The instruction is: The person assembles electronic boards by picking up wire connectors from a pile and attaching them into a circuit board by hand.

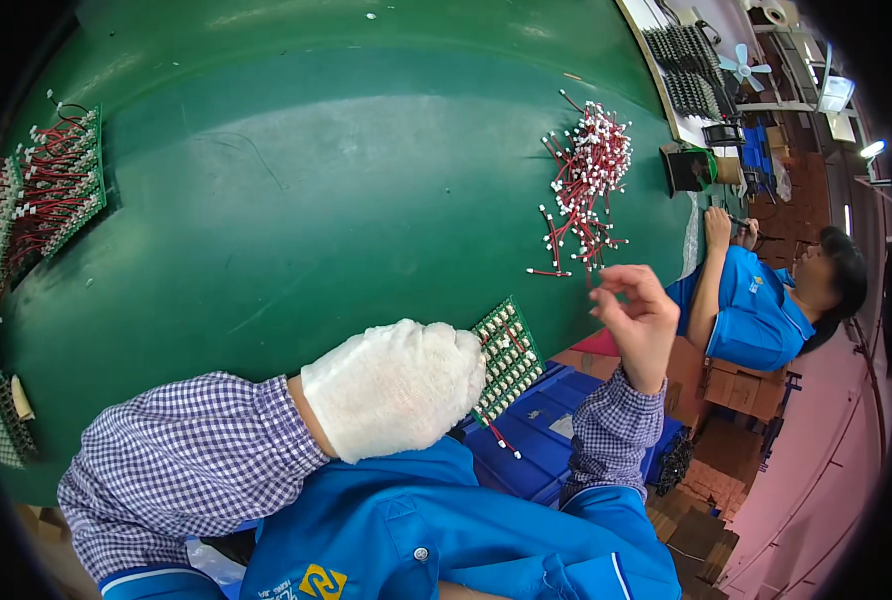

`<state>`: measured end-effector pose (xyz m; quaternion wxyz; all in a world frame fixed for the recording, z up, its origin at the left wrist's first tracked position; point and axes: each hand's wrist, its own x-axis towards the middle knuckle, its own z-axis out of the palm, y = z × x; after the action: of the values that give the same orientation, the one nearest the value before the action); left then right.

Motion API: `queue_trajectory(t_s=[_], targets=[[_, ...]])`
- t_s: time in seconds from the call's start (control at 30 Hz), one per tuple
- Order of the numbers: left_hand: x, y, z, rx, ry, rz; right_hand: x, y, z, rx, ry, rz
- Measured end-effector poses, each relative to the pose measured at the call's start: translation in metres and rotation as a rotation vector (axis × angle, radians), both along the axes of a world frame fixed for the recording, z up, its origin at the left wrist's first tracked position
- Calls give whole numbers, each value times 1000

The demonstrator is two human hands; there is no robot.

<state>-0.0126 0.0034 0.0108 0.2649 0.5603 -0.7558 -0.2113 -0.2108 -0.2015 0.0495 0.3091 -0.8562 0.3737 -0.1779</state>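
Observation:
My left hand [396,390], in a white knit glove, is closed on the edge of a green circuit board panel [509,352]. Rows of small white connectors cover the panel, which tilts over the table's near edge. A short red cable [504,440] with a white plug hangs below it, and another red strand crosses the board's face. Bare, my right hand [638,315] is raised to the right of the panel, thumb and fingers drawn into a pinch. Its fingertips are close to the near end of a pile of red cables with white plugs [594,165]; what they pinch is unclear.
Boards bristling with red cables [61,190] stand at the far left of the green table [366,200], above another board [6,420]. Blue crates [541,420] are below the near edge. At right, a person in blue [756,310] works, with a black-and-green box [688,170] nearby.

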Motion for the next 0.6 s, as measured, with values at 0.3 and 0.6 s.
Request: queue_trajectory(t_s=[0.3, 0.6], targets=[[15, -6, 18, -113, 200, 13, 6, 23, 8, 225, -301, -2], [10, -17, 42, -87, 770, 594, 49, 38, 14, 139, -443, 302]])
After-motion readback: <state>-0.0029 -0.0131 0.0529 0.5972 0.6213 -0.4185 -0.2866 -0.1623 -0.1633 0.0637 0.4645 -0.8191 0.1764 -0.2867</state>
